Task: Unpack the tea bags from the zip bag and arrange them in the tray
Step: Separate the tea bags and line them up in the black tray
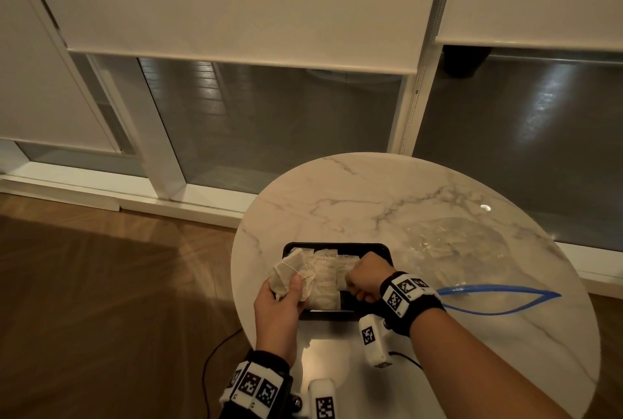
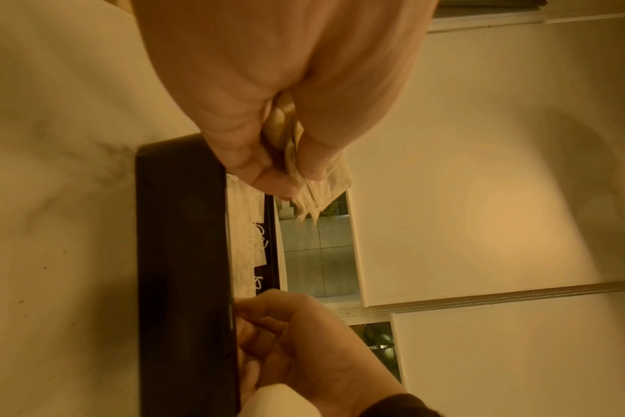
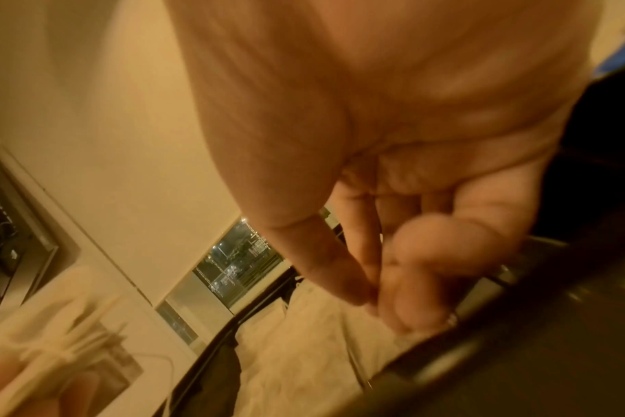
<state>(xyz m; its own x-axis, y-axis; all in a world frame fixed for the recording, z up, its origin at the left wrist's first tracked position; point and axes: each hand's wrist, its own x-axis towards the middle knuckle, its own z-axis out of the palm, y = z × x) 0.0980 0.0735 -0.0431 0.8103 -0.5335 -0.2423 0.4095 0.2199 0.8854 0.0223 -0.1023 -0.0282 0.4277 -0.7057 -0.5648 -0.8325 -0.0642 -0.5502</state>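
A black tray [image 1: 337,246] sits near the front left of the round marble table [image 1: 371,189], with a row of tea bags [image 1: 325,280] laid in it. My left hand [image 1: 293,287] hovers over the tray's left end and grips a bundle of several tea bags [image 1: 286,270] between thumb and fingers; the left wrist view shows this pinch [image 2: 289,180] on the bundle [image 2: 311,203]. At the tray's right end my right hand [image 1: 357,280] is curled, its fingertips [image 3: 350,285] pinching a tea bag down in the tray [image 3: 518,352]. That view is blurred.
The clear zip bag [image 1: 465,246] with its blue zip [image 1: 499,297] standing open lies on the table right of the tray. The table's left edge runs close beside the tray. Wooden floor and a black cable [image 1: 215,351] lie below left. Windows with blinds stand behind.
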